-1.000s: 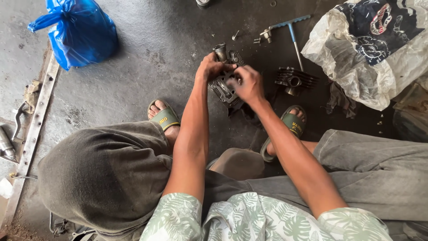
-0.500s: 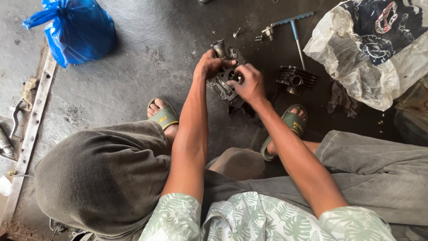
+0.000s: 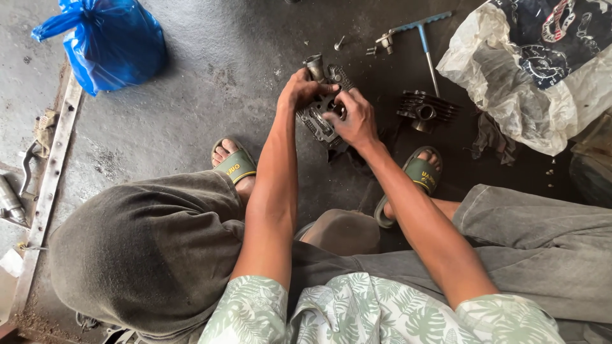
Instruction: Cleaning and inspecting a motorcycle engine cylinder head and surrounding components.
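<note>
- On the concrete floor [image 3: 191, 127], between the person's two sandalled feet and toward its far edge, sits a dark metal engine part [image 3: 319, 118], a finned casting with a short pipe stub at its top.
- Left hand [image 3: 301, 91] lies over the upper left side of the engine part, its grip closed around the casting just beside the pipe stub.
- Right hand [image 3: 352, 118] presses on the part's right side, fingers curled in a narrow grip at a spot on its face; whether they pinch some small piece there cannot be told.
- Both forearms reach forward from a leaf-patterned shirt [image 3: 357, 312], over knees in grey trousers.
- Green sandals: the left sandal [image 3: 233, 167] is near the part's lower left, the right sandal [image 3: 421, 173] to its lower right.
- Just right of the hands, a finned black cylinder [image 3: 426, 109] rests on the floor, apart from the engine part.
- Beyond it lies a T-handle wrench [image 3: 422, 33] with a blue bar, and small bolts are scattered beside its left end.
- A blue plastic bag [image 3: 111, 44] sits at the far left corner of the floor, well apart from the hands.
- A translucent plastic bag [image 3: 510, 83] with dark printed cloth inside fills the far right corner.
- A metal rail [image 3: 48, 191] runs along the left edge.
</note>
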